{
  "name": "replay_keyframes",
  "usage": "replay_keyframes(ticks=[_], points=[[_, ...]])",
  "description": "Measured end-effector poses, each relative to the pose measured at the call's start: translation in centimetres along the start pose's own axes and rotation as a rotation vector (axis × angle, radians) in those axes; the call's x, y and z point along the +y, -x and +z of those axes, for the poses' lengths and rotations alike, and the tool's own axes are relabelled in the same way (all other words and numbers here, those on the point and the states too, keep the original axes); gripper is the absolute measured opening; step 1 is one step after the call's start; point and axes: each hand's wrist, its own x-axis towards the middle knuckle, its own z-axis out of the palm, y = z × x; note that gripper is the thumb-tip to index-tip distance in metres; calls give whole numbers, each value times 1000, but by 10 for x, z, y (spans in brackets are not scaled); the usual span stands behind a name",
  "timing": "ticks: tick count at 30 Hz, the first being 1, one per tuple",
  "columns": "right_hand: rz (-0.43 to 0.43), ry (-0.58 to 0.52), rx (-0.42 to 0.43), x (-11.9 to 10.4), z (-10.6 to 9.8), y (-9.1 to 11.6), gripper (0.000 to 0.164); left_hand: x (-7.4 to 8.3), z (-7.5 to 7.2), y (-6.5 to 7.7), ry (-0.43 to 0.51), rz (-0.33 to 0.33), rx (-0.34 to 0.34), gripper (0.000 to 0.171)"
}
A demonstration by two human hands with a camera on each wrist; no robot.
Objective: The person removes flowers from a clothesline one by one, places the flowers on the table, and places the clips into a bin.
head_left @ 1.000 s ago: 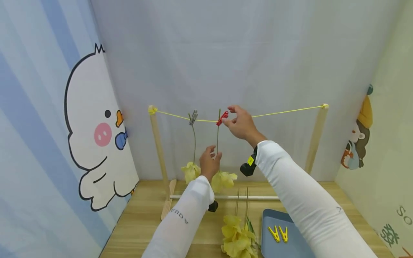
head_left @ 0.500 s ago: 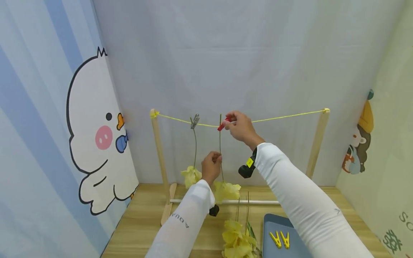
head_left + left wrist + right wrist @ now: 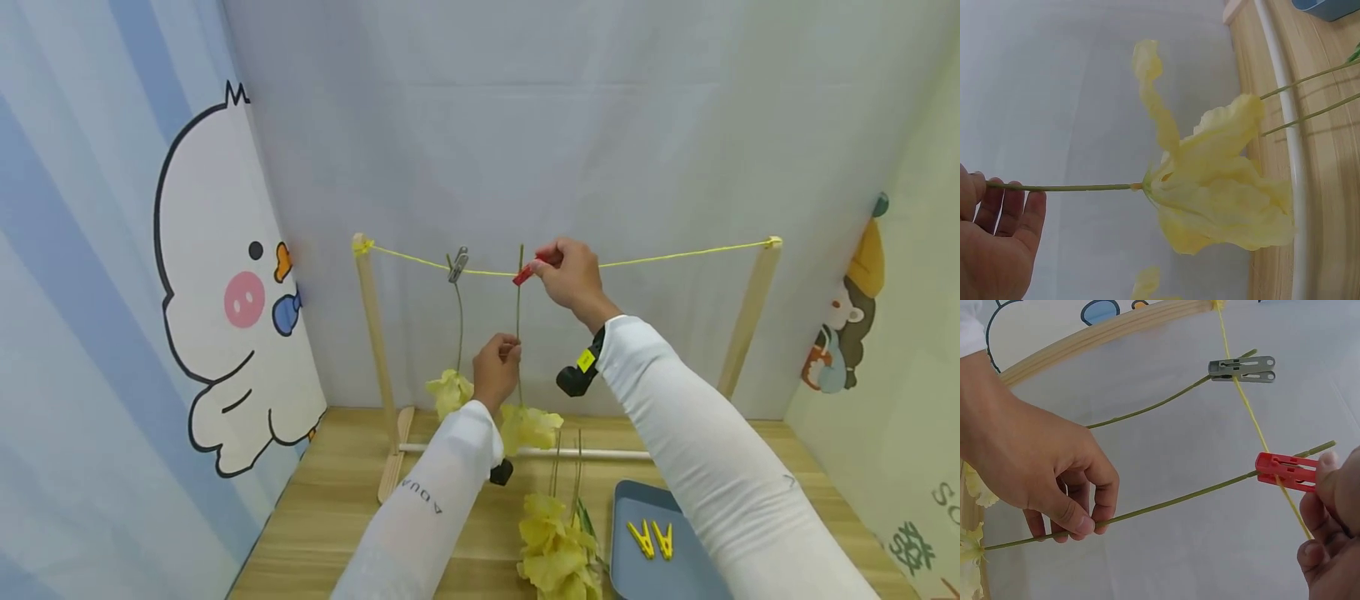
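Note:
A yellow artificial flower (image 3: pixel 1222 187) hangs head down, its green stem (image 3: pixel 1172 501) running up to the yellow string (image 3: pixel 1250 415). My left hand (image 3: pixel 497 367) pinches that stem between thumb and fingers, partway down above the bloom. Up at the string, a red clothespin (image 3: pixel 1285 472) sits across both stem and string, the stem's tip poking out past it. Thumb and fingers of my right hand (image 3: pixel 573 279) grip the handle end of this clothespin. To the left, a grey clothespin (image 3: pixel 1241 369) holds a second yellow flower (image 3: pixel 450 390) on the string.
Two wooden posts (image 3: pixel 375 342) carry the string, joined low down by a white rod (image 3: pixel 600 454). More yellow flowers (image 3: pixel 555 542) lie on the wooden table in front. Beside them is a blue-grey tray (image 3: pixel 626 575) with two yellow clothespins (image 3: pixel 651 540).
My left hand, loosely open near the stem a second ago, has closed its fingers on it. My right hand's raised fingers have come down onto the red clothespin. The flower has swung slightly right.

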Motion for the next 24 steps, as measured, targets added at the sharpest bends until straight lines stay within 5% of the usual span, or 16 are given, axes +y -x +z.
replay_keyframes(ticks=[24], points=[[-57,-52,136,-6,-8,-2,13,10,-4,-1,1,9,-15,12]])
